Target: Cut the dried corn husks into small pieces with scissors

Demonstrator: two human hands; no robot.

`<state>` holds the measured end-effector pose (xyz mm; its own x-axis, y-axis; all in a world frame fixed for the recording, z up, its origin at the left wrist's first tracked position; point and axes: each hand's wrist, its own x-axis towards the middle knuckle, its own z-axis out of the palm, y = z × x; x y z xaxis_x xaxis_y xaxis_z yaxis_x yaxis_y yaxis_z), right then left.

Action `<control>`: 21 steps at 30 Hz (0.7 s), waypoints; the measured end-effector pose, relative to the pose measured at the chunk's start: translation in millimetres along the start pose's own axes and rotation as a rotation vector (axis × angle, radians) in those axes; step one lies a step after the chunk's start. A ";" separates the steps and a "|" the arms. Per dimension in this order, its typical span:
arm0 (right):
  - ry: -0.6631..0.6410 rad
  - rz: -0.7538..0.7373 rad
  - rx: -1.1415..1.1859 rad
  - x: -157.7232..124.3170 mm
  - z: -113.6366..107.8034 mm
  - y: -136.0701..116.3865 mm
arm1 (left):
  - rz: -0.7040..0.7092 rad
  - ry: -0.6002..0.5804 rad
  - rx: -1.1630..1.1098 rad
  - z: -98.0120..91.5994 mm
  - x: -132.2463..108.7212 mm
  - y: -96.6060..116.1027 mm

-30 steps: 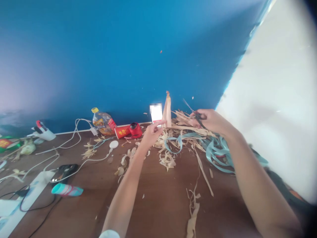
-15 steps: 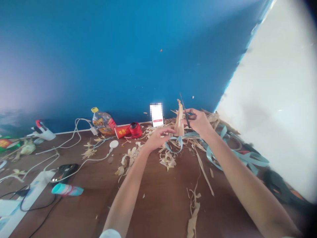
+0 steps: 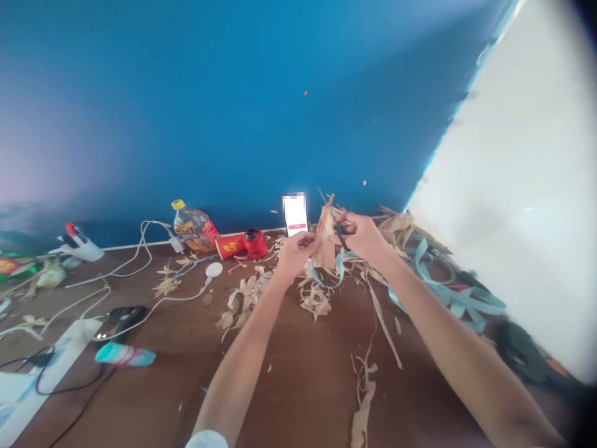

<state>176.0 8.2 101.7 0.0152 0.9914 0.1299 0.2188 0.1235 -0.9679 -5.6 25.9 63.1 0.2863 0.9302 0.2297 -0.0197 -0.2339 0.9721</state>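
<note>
Between my hands stands a pale dried corn husk (image 3: 325,239), broad at the bottom and narrowing to a pointed tip. My left hand (image 3: 295,254) pinches its left edge, fingers closed. With dark-handled scissors (image 3: 340,235) in its grip, my right hand (image 3: 362,238) is at the husk's right side. The thin blades point up and left, across the upper husk. The right fingertips are close to the husk; whether they also touch it I cannot tell. Below the husk hangs a light blue ribbon loop (image 3: 339,274). Husk scraps (image 3: 317,302) are scattered around on the brown table (image 3: 298,379).
A lit phone (image 3: 295,214) leans against the blue wall. Left of it are a red cup (image 3: 230,246), a clear bottle (image 3: 193,229), white cables, a turquoise roll (image 3: 125,354) and a power strip (image 3: 56,373). More blue ribbon (image 3: 466,302) lies at right.
My left hand has closed on the husk, where its fingers were apart before. The husk has shifted left and shows its broader face. My right hand and the scissors have moved slightly left and down.
</note>
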 end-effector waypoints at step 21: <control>-0.069 -0.002 -0.031 2.5 0.5 9.5 | 0.033 -0.033 0.090 2.5 -1.6 5.4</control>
<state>177.6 11.9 92.7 -0.0525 0.9919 0.1153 0.2485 0.1248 -0.9606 -3.8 22.4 67.9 0.3186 0.9121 0.2580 0.0563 -0.2900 0.9554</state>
